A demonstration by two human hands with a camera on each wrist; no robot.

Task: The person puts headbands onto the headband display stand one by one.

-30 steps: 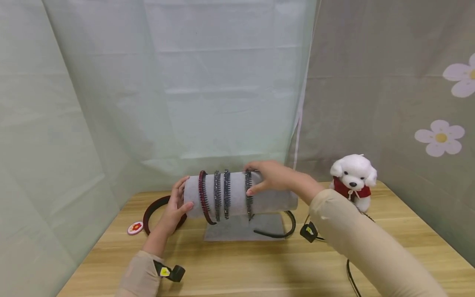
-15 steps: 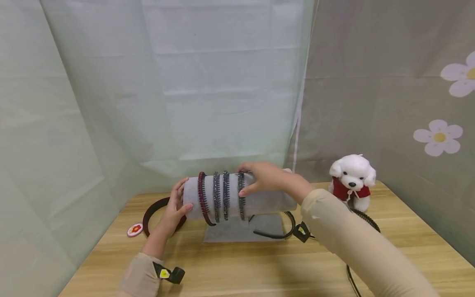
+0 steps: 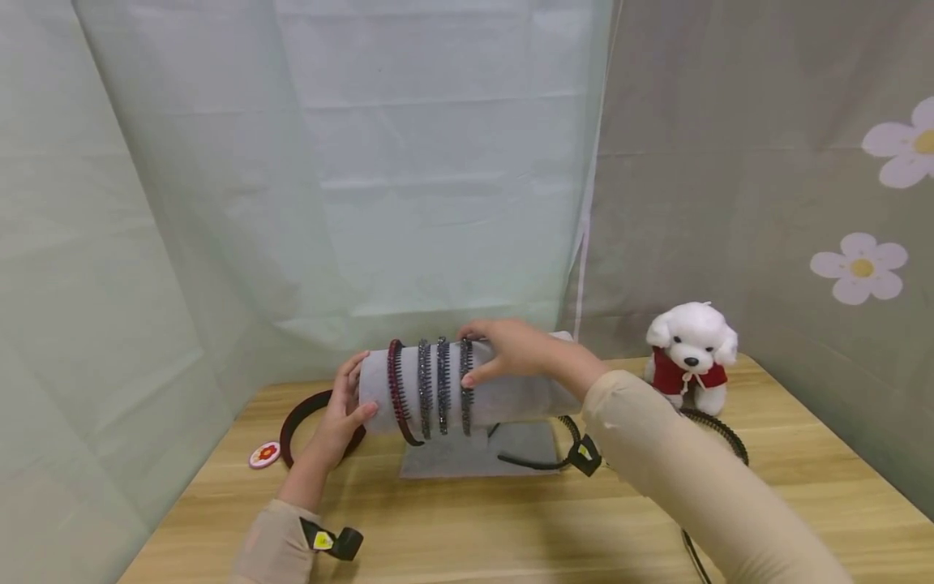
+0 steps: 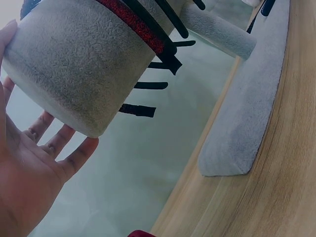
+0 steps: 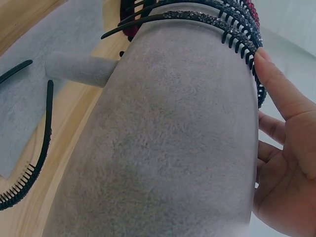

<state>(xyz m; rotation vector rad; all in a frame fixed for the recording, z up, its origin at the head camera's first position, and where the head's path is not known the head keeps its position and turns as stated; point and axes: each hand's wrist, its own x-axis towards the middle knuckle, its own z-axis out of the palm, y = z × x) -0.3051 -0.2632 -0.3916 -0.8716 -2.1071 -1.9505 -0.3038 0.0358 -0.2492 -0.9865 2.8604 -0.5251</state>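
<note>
A grey plush roll of a headband display stand [image 3: 525, 396] lies across the middle of the head view. My left hand [image 3: 346, 405] holds its left end, thumb in front and fingers behind. The left wrist view shows fingertips against that end [image 4: 64, 74]. A red toothed headband [image 3: 397, 389] and two dark glittery headbands [image 3: 425, 389] circle the roll. My right hand [image 3: 511, 353] grips a third dark glittery headband [image 3: 467, 397] from above, thumb at its front edge. In the right wrist view the thumb [image 5: 279, 81] presses on its toothed band, while the other fingers are partly hidden behind the roll.
On the table [image 3: 452, 527], a dark red headband [image 3: 297, 418] and a round flower badge [image 3: 264, 454] lie at left. A black headband [image 3: 529, 464] rests by the stand's base [image 3: 438, 458]. At right are another dark headband [image 3: 722, 428] and a white toy dog [image 3: 691, 357].
My right hand has slid the dark glittery headband leftward along the roll, closer to the other headbands. My left hand stays at the roll's left end.
</note>
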